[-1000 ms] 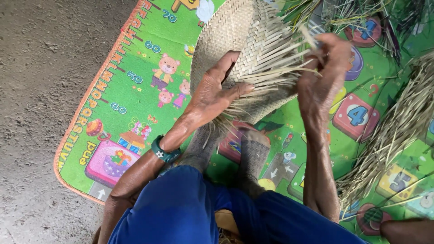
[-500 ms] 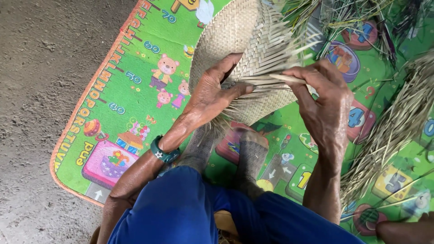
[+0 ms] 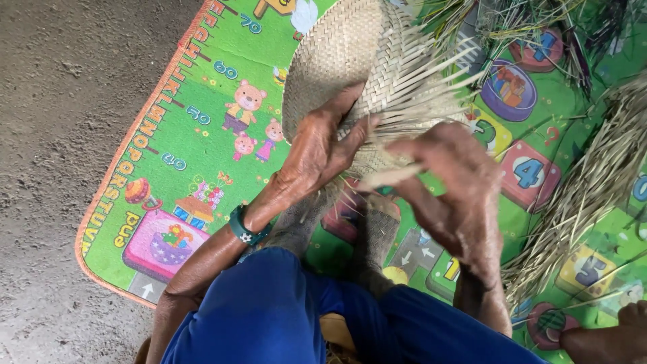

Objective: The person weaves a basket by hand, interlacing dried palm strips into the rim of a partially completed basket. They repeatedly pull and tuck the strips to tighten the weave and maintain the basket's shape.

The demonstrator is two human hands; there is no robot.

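— Where's the round tan woven straw mat (image 3: 350,61)?
— Far side, on the green picture play mat (image 3: 195,155). The left hand (image 3: 317,145) presses flat on its weave; the right hand (image 3: 451,189) pinches loose pale strands (image 3: 387,176).

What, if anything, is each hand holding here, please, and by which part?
The left hand presses flat on the woven straw piece at its unfinished edge. The right hand pinches loose strands trailing from that edge; the exact grip is blurred.
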